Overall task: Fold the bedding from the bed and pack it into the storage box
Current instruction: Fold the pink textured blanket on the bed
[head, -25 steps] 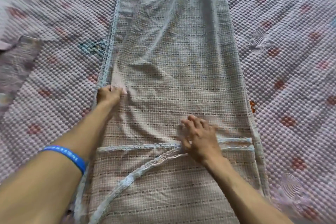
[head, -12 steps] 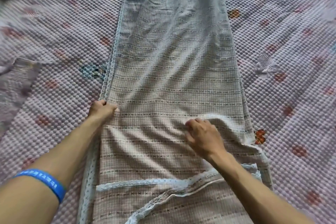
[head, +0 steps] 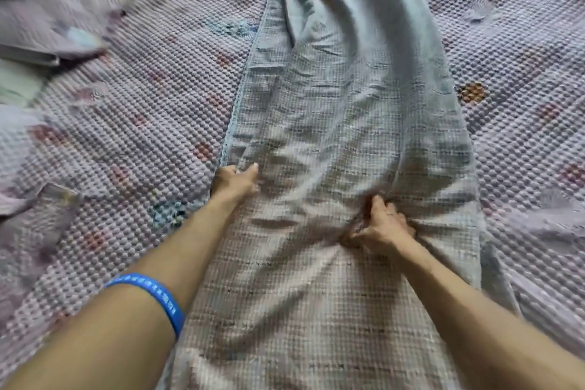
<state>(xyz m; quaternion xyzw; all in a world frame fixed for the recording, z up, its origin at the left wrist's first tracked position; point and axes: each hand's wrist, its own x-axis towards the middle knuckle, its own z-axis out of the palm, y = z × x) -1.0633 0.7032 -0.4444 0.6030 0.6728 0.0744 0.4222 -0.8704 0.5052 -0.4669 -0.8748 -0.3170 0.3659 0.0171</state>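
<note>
Along the bottom of the frame two bare forearms reach up from the lower corners onto a long folded blanket [head: 332, 310], a pale checked weave lying as a strip up the middle of the picture. On the left forearm sits a blue wristband [head: 152, 296] (its printing is too blurred to read). Right of centre, the right hand [head: 381, 226] is clenched on the blanket, fingers curled into a bunch of cloth so that creases radiate from the grip. Slightly higher and left of centre, the left hand [head: 235, 182] grasps the blanket at its left edge, thumb on top and fingers tucked round the lace-trimmed border [head: 235, 111], which runs up the strip's left side. Beyond the hands the blanket narrows toward the top centre of the frame, turning greyer, with a deep lengthwise fold. Under it spreads a bobbled pinkish bedspread [head: 142, 104] dotted with reddish and orange patches, filling both sides of the picture. At the upper left of the frame lies other bedding [head: 47, 19], crumpled and blurred (what kind cannot be told).
</note>
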